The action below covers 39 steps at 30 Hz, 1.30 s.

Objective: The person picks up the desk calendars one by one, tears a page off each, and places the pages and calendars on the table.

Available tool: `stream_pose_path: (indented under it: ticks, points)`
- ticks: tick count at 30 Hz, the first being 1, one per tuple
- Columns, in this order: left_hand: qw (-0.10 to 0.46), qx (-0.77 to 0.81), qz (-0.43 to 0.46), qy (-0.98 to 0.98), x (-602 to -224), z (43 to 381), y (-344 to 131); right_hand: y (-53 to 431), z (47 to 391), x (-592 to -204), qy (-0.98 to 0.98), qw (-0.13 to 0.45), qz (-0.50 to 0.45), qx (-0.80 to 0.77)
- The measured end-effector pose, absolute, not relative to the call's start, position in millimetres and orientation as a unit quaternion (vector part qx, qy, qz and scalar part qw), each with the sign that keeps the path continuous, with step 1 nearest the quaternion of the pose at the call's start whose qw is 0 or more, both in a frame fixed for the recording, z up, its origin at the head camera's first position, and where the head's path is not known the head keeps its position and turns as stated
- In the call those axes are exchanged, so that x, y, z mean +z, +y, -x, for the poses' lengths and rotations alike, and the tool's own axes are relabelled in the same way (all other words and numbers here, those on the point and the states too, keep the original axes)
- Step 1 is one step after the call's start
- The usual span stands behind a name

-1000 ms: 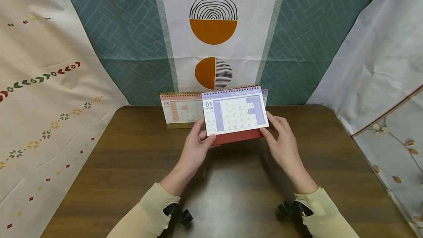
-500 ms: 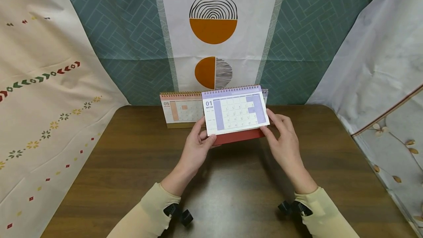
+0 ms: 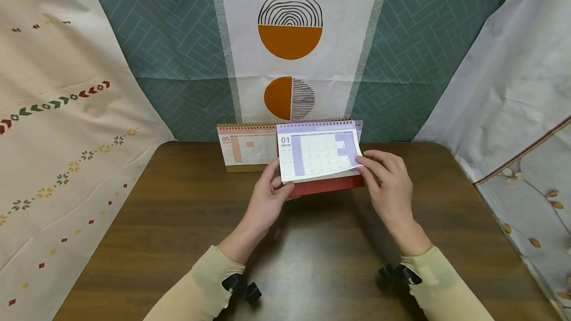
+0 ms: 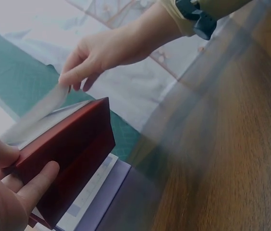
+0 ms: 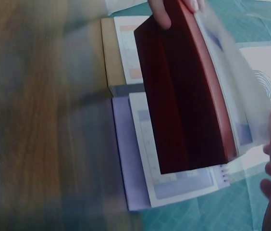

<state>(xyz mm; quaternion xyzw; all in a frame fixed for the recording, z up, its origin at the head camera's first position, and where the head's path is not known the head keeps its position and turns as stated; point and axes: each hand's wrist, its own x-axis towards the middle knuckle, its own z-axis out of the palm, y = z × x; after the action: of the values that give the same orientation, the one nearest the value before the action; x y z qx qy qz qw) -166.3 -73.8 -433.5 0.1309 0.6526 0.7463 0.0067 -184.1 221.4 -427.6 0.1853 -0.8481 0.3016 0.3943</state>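
A spiral-bound desk calendar (image 3: 329,184) with a red stand is held above the table, its purple-and-white page "01" (image 3: 316,155) facing up. My left hand (image 3: 263,204) grips its lower left corner, thumb in front and fingers behind the stand. At the opposite side, my right hand (image 3: 392,189) pinches the page's lower right corner. That page curves away from the sheets beneath, a gap plain in the left wrist view, where the red stand (image 4: 63,149) shows its hollow underside. The right wrist view shows the lifted page (image 5: 243,82) blurred.
Behind the held calendar stand an orange-and-white desk calendar (image 3: 247,150) marked "05" and a purple one (image 5: 126,159), mostly hidden in the head view. The brown wooden table (image 3: 178,241) meets a green-and-white cloth backdrop (image 3: 178,53). Patterned cloths hang on both sides.
My right hand has moved from the calendar's right edge to the page corner and lifted it off the sheets below. The calendar has shifted slightly right and its top has dropped a little.
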Motion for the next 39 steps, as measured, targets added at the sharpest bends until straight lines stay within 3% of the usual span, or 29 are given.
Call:
stream_pose_path:
  ticks: [20, 39]
  points:
    - [0.028, 0.738, -0.136, 0.661, -431, 167, -72, 239, 196, -415, -0.812, 0.484, -0.238, 0.224]
    - [0.026, 0.747, -0.126, 0.653, -434, 166, -74, 239, 193, -413, -0.827, 0.432, -0.3, 0.199]
